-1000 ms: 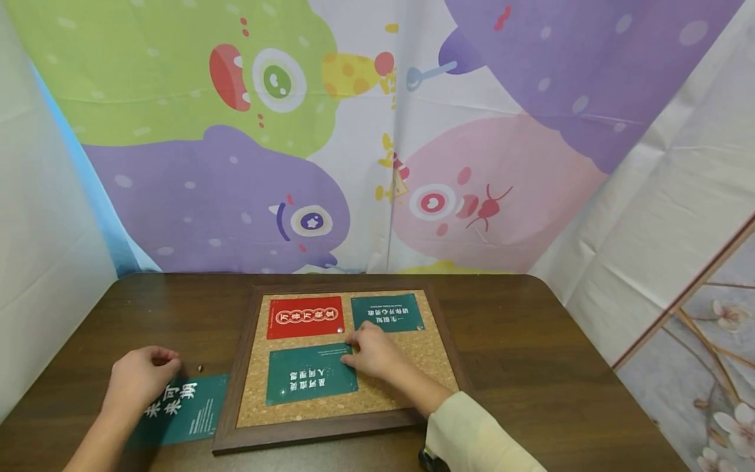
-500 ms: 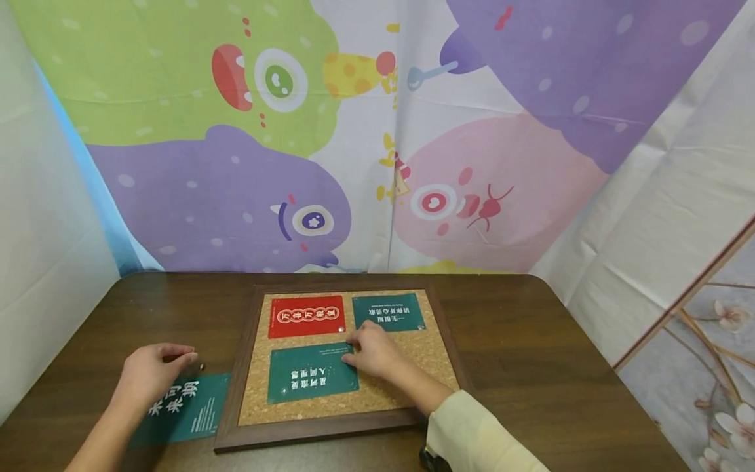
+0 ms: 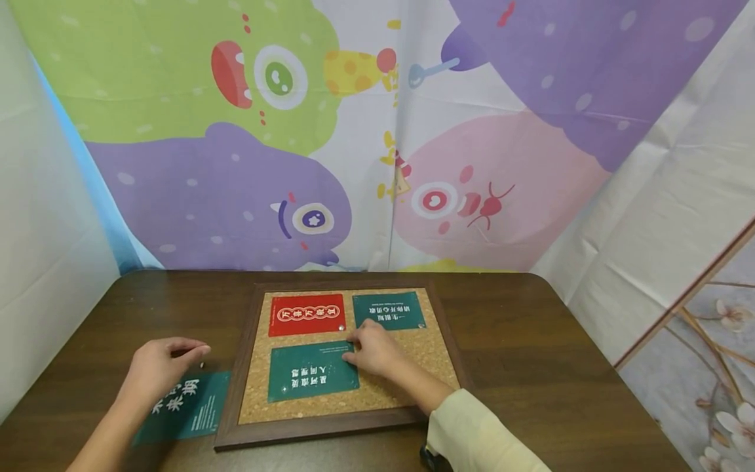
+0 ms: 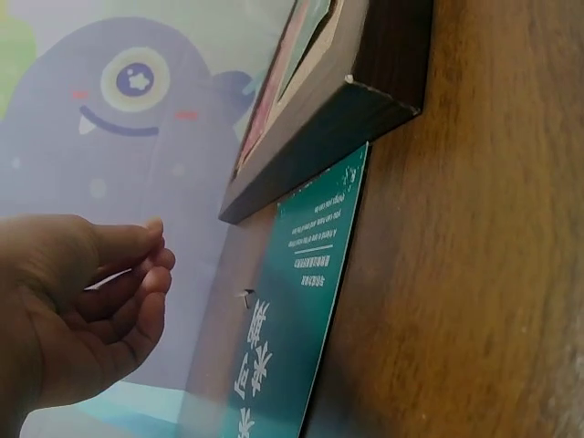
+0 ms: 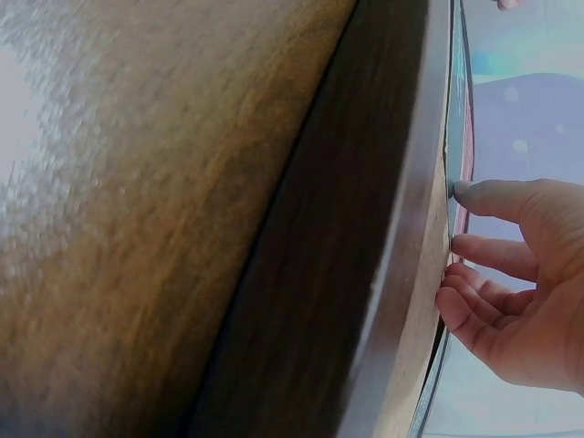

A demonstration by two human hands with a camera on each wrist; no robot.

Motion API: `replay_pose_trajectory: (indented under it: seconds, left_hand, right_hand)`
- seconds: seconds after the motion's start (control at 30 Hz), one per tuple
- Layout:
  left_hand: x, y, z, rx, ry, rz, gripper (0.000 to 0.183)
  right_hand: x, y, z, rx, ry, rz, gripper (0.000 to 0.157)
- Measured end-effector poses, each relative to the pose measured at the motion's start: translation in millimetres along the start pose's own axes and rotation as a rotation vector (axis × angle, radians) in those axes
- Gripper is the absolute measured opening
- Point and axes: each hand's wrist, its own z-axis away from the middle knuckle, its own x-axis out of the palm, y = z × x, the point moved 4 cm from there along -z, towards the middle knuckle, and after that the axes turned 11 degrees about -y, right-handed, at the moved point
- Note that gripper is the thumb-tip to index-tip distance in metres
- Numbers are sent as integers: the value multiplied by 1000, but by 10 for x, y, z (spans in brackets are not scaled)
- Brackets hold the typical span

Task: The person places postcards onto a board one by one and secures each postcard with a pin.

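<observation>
Cork board (image 3: 413,367) at the desk's near edge carries 3 cards; the right hand (image 3: 373,351) presses the lower teal card (image 3: 312,380). The relaxed, empty left hand (image 3: 158,367) hovers over the 4th, unpinned card (image 3: 194,410) beside a pushpin (image 3: 202,364).

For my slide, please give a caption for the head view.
Right hand presses a green card on the corkboard; left hand reaches for a pin.

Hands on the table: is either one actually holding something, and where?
Neither grips anything. Right hand fingertips press the lower green card's top right corner; left hand hovers open.
</observation>
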Motion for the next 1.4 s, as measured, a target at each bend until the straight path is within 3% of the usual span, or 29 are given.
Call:
replay_pose_trajectory:
  seconds: [0.2,0.4,1.07,1.4]
  left_hand:
    - [26,49,-5,23,-12,-14,39]
    - [49,75,-1,40,-45,12,38]
    - [191,224,-30,94,-143,96,36]
    - [274,390,-92,128,-144,98,30]
  right_hand:
    - [-13,-16,20,-33,-5,32,46]
    - [-6,-20,23,-13,-25,50,51]
    - [7,-27,22,3,-26,59,52]
    - [-2,-23,26,-6,-17,60,51]
